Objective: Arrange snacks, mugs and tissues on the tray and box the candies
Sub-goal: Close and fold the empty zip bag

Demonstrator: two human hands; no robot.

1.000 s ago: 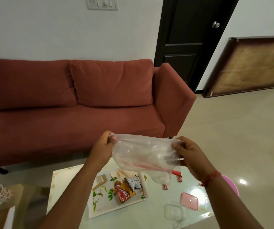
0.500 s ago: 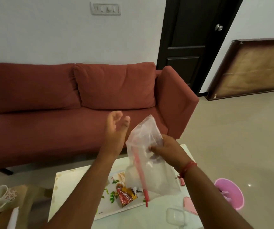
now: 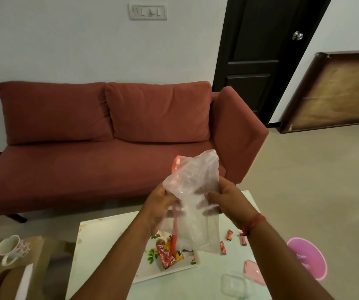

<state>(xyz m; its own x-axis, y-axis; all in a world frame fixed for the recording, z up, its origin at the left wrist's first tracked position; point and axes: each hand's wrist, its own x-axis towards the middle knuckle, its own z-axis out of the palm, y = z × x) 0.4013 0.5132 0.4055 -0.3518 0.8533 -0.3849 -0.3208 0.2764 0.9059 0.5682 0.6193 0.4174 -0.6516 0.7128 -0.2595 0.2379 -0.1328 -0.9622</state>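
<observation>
Both hands hold a clear plastic zip bag [image 3: 195,204] with a red seal strip above the table. My left hand [image 3: 159,204] grips its left side and my right hand [image 3: 224,198] grips its right side. Below the bag lies a white floral tray [image 3: 169,271] with red snack packets [image 3: 167,257] on it. Several red candies [image 3: 229,234] lie loose on the table right of the tray. A clear plastic box [image 3: 233,285] and its pink lid [image 3: 254,271] sit at the table's near right. Two floral mugs [image 3: 11,249] stand on a low table at the far left.
A red sofa [image 3: 109,131] stands behind the white table [image 3: 100,234]. A pink bin [image 3: 308,260] sits on the floor to the right. A dark door [image 3: 260,50] and a wooden board [image 3: 336,92] leaning on the wall are at the back right.
My left hand, free and raised half a second ago, has taken hold of the bag again. The bag has been bunched and lifted between both hands.
</observation>
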